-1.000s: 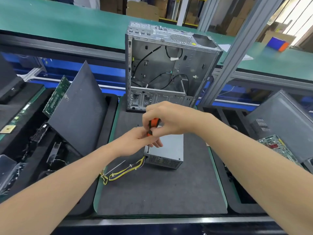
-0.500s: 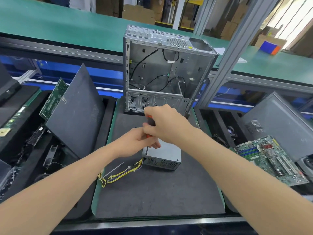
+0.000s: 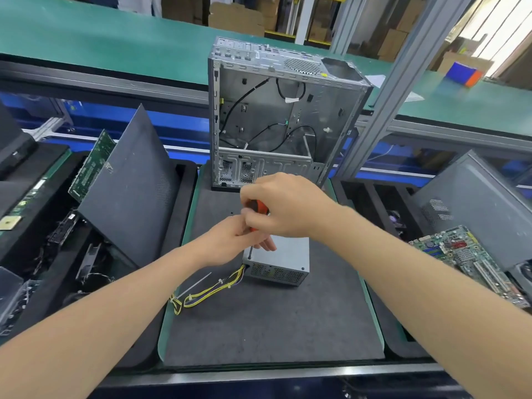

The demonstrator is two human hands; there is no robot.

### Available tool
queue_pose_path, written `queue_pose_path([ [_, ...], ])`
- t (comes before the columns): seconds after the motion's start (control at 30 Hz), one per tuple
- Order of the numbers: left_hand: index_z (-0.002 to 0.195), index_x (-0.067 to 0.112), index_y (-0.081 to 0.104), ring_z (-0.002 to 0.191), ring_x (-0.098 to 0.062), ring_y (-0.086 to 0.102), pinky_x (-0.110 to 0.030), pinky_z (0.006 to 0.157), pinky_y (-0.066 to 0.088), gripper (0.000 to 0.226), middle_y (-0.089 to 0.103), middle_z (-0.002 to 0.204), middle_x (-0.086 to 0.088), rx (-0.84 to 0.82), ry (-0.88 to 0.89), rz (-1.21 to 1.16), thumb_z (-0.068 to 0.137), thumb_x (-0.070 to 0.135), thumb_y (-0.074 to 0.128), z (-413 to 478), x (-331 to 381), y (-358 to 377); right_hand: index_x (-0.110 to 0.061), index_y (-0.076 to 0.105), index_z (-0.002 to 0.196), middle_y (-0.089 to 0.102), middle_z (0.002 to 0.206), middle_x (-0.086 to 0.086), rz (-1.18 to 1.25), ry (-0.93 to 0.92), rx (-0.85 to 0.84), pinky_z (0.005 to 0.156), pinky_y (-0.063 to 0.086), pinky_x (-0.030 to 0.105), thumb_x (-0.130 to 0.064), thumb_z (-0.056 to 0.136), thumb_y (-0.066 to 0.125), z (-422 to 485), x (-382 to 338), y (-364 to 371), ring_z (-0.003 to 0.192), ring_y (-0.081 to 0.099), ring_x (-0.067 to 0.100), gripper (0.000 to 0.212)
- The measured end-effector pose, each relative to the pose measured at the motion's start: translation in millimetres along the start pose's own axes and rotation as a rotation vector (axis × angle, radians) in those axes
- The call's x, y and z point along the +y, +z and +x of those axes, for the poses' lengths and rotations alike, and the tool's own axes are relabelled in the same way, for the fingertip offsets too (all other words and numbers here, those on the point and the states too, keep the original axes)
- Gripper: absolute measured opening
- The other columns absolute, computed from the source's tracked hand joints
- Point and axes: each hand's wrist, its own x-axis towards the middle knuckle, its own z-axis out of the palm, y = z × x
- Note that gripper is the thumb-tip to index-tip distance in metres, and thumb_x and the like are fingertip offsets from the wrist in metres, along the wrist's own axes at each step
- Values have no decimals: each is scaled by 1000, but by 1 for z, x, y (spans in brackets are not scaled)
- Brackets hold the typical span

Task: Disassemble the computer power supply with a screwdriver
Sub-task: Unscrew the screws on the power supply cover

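Note:
A grey metal power supply [image 3: 283, 262] lies on the dark mat [image 3: 270, 321] in the middle, its vented side facing me and a yellow-black cable bundle [image 3: 207, 293] trailing off to the left. My right hand [image 3: 288, 207] grips the orange-and-black handle of a screwdriver [image 3: 257, 210] from above. The shaft stands nearly upright with its tip on the top left corner of the power supply. My left hand [image 3: 230, 240] sits just below the right, its fingers around the lower handle and shaft, fingertips over the supply's top.
An empty open computer case [image 3: 276, 116] stands upright at the mat's far end. A dark side panel [image 3: 129, 185] and a green circuit board [image 3: 92, 165] lean in the left bin. A motherboard [image 3: 472, 260] and a grey panel [image 3: 483, 208] lie at the right.
Both hands stay on the screwdriver at the same corner of the power supply. My right hand has turned slightly on the handle. The camera has shifted a little.

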Motion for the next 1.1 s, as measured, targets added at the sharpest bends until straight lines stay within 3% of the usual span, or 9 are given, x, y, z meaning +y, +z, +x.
queue_pose_path([
  [0.1, 96, 43, 76, 99, 6, 69, -5, 82, 47, 28, 77, 100, 24, 19, -19, 37, 105, 36, 50, -2, 1, 1, -19, 45, 84, 34, 63, -1, -203, 326, 100, 58, 34, 33, -49, 100, 47, 3, -23, 11, 64, 45, 29, 34],
  [0.17, 89, 59, 73, 97, 12, 66, -3, 78, 46, 32, 74, 95, 34, 29, -33, 111, 103, 40, 51, -2, 2, 0, -17, 42, 84, 30, 65, 0, -196, 384, 88, 59, 34, 35, -41, 102, 49, 7, -28, 17, 68, 46, 30, 31],
  [0.27, 101, 49, 75, 105, 3, 68, -19, 95, 49, 29, 77, 104, 25, 18, -53, 90, 99, 57, 48, -1, 0, -2, -18, 46, 88, 49, 74, 4, -66, 293, 9, 61, 38, 33, -35, 101, 53, 10, -20, 13, 74, 56, 32, 22],
  [0.33, 105, 36, 77, 107, -1, 69, -26, 98, 51, 32, 78, 107, 20, 11, -50, 76, 106, 50, 48, -1, 2, -5, -20, 52, 90, 59, 83, 1, 55, 184, -65, 59, 41, 33, -32, 97, 56, 10, -11, 6, 78, 60, 31, 15],
  [0.53, 110, 20, 76, 106, -7, 72, -24, 96, 55, 30, 78, 109, 12, -18, -6, 66, 111, 33, 49, 1, 4, -6, -23, 74, 95, 59, 95, -4, 157, -199, -238, 76, 48, 29, -15, 84, 69, 9, 20, -15, 86, 54, 12, 14],
  [0.67, 111, 20, 74, 106, -5, 72, -19, 93, 54, 30, 78, 109, 16, -30, 15, 87, 112, 32, 47, -1, 4, -4, -22, 76, 85, 58, 93, -4, 185, -233, -221, 75, 50, 34, -14, 78, 73, 5, 20, -13, 79, 54, 10, 11],
  [0.87, 109, 26, 74, 106, -5, 71, -28, 98, 53, 39, 78, 107, 14, -16, 2, 66, 104, 50, 44, -3, 2, -2, -20, 53, 97, 55, 75, -1, -94, 91, 32, 56, 41, 34, -45, 96, 52, -3, -5, 2, 75, 58, 28, 25],
  [0.97, 101, 41, 74, 103, 2, 69, -10, 88, 49, 31, 77, 104, 21, -1, -6, 78, 99, 53, 45, -2, 2, -1, -19, 43, 88, 32, 64, -2, -162, 371, 98, 54, 32, 33, -55, 100, 47, 0, -24, 14, 63, 45, 29, 38],
  [1.1, 89, 53, 75, 98, 10, 67, -1, 82, 44, 34, 75, 98, 30, 14, -22, 119, 104, 43, 47, 0, 4, -2, -15, 42, 90, 32, 67, -1, -103, 362, 78, 59, 35, 34, -41, 102, 52, 7, -22, 19, 68, 48, 32, 31],
])
